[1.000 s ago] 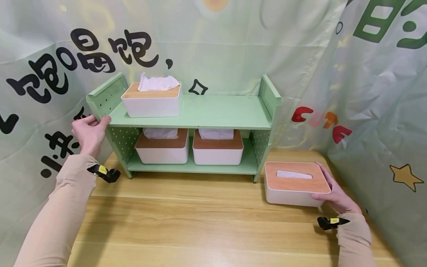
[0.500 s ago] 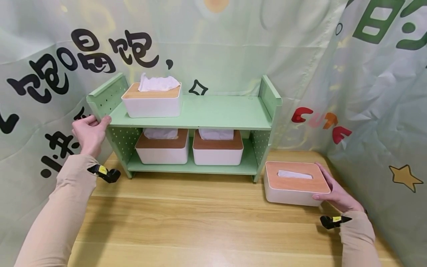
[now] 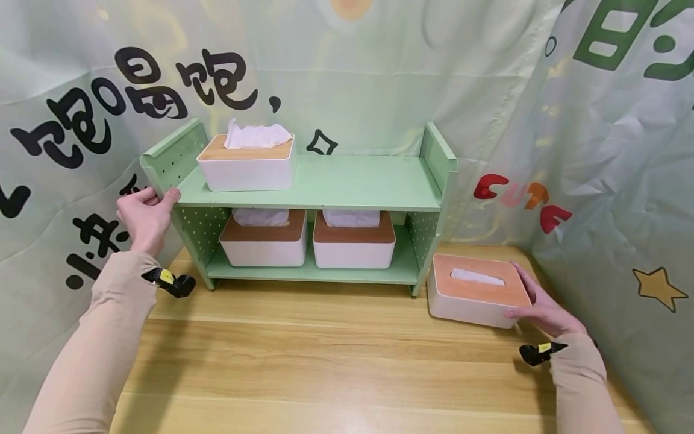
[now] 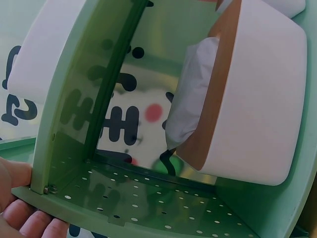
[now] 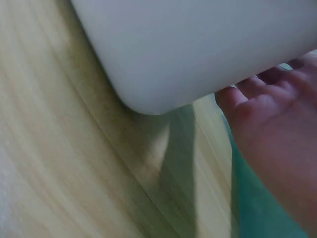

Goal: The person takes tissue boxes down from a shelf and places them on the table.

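My left hand (image 3: 145, 220) grips the left side panel of a green two-tier shelf (image 3: 352, 181), thumb on its front edge and fingers around the outer side, as the left wrist view shows. At the right of the table, my right hand (image 3: 550, 310) holds the right end of a white tissue box (image 3: 472, 308) with a wood-look lid. Its thumb lies on the front and the other fingers are behind the end. White tissue shows in the lid slot. The box sits slightly turned, near the shelf's right foot. In the right wrist view, the fingers touch the box wall (image 5: 198, 44).
One tissue box (image 3: 249, 172) stands at the left of the upper tier. Two more, a left box (image 3: 262, 250) and a right box (image 3: 355, 253), stand on the lower tier. A wooden table (image 3: 325, 361) lies below, with printed fabric (image 3: 612, 211) behind and at the sides.
The right hand has moved slightly away from me with its tissue box, which has turned a little clockwise. The left hand and the shelf stay where they were.
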A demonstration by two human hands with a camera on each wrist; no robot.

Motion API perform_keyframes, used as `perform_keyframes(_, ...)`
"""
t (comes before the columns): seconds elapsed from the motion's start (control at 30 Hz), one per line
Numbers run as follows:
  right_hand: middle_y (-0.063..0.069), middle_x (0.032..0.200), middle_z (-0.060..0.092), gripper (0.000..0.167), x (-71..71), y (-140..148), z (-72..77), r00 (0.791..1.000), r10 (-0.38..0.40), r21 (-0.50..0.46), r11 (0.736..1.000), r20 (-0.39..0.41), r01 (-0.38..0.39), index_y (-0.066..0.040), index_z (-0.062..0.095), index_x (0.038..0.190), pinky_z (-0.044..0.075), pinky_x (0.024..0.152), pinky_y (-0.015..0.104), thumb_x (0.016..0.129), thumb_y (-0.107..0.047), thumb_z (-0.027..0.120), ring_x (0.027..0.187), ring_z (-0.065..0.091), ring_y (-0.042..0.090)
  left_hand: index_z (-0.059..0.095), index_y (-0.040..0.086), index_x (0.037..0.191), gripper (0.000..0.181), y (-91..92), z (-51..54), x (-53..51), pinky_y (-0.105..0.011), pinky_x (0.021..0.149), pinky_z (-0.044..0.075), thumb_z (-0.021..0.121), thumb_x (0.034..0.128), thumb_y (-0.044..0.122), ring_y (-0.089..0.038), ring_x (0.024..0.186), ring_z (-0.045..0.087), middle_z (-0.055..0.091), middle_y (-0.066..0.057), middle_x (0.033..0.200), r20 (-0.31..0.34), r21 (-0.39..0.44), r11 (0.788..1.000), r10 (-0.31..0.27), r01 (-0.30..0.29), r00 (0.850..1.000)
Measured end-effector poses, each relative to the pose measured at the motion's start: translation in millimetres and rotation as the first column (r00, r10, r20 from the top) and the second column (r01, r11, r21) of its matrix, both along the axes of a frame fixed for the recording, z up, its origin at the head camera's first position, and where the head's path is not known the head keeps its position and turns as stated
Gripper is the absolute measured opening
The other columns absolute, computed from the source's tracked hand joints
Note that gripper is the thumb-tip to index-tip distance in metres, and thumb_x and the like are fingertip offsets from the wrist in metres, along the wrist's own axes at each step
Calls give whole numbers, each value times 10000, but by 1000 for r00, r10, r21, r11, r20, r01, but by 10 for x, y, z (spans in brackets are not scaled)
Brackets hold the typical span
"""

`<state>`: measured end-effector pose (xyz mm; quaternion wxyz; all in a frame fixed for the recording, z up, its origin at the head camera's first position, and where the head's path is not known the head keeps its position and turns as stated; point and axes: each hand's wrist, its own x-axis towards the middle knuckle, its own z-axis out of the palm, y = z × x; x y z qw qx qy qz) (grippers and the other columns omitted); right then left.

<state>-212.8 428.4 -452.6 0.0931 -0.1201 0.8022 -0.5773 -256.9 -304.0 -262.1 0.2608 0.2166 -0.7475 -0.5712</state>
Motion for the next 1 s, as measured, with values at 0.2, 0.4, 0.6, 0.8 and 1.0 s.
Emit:
perform_keyframes(0.2,75,1627,-48,1161,-71,-24,4,999,-34,-42,998,39,35,-264,-145,1608,419,894,24,851,3,694,1122,394,-90,618,71,1351,488,-5,-17,-3,-36,577,455,728,906,240,135,613,562,541,345,530,11,0,1000,-1,1,1000)
perform_keyframes(0.4,43,1646,-3,1080,-119,-82,6,995,-84,-103,991,49,89,-263,-115,1614,402,948,30,899,-8,653,1355,278,64,607,65,1358,494,-6,-12,-10,-27,586,467,729,907,226,149,601,568,541,344,530,-3,11,1000,-11,11,1000)
perform_keyframes(0.6,50,1665,50,874,-112,-237,78,990,-141,-185,972,29,144,-140,-62,1624,354,977,41,1007,-67,552,1316,345,-49,601,66,1367,504,-1,0,-1,-18,599,467,728,907,228,153,610,562,534,339,539,-2,5,1000,-8,8,1000)
perform_keyframes(0.8,164,1564,288,783,-199,-504,195,894,-443,-43,894,67,447,-29,139,1606,380,830,61,1029,-358,554,953,489,-154,599,78,1372,511,-5,-1,7,-14,615,462,727,908,250,148,641,555,522,342,565,13,-15,1000,5,-4,1000)
perform_keyframes(1.0,194,1534,404,653,-304,-654,221,754,-655,112,754,57,647,-71,346,1562,386,840,97,1014,-383,514,1011,466,-23,595,96,1379,512,-1,-8,0,-15,630,472,725,914,266,158,650,560,508,360,566,19,-27,1000,3,-2,1000)
